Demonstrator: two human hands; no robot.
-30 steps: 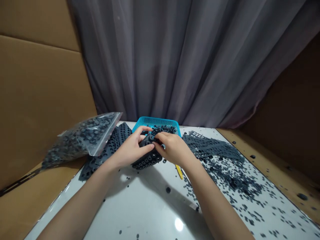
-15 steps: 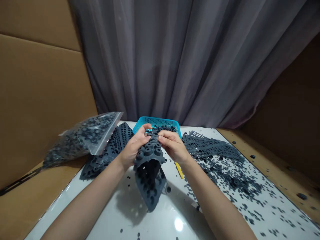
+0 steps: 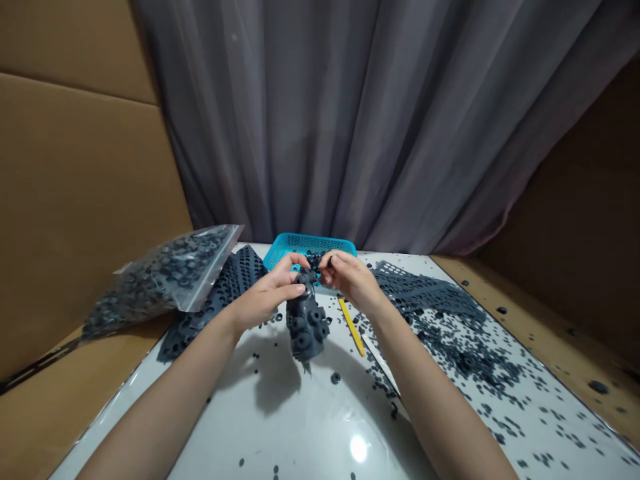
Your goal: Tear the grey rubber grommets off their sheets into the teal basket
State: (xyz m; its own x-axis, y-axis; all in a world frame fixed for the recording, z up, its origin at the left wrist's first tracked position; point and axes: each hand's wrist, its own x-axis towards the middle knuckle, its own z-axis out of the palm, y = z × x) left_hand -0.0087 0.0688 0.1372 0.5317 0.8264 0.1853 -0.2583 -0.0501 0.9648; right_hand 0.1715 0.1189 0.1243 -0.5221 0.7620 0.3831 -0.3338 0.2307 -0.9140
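My left hand [image 3: 267, 293] is closed on a curled dark rubber sheet [image 3: 306, 327] covered with round moulded knobs, pinching its upper end between thumb and fingers. The sheet hangs above the white table. Just to its right, my right hand [image 3: 353, 280] pinches a small black rubber piece [image 3: 330, 262], apart from the sheet. Behind both hands is a blue plastic basket [image 3: 273, 250] with many small black pieces inside, partly hidden by the fingers.
A zip bag [image 3: 165, 277] full of black parts leans at the left, beside a perforated rubber sheet [image 3: 227, 287]. More perforated sheets [image 3: 430, 290] and scattered black bits [image 3: 475, 360] cover the right side. A yellow-handled tool [image 3: 351, 327] lies near my right wrist.
My right hand has come away from the sheet with a small black piece. The sheet's lower flap has swung up, and the sheet now looks shorter and more curled.
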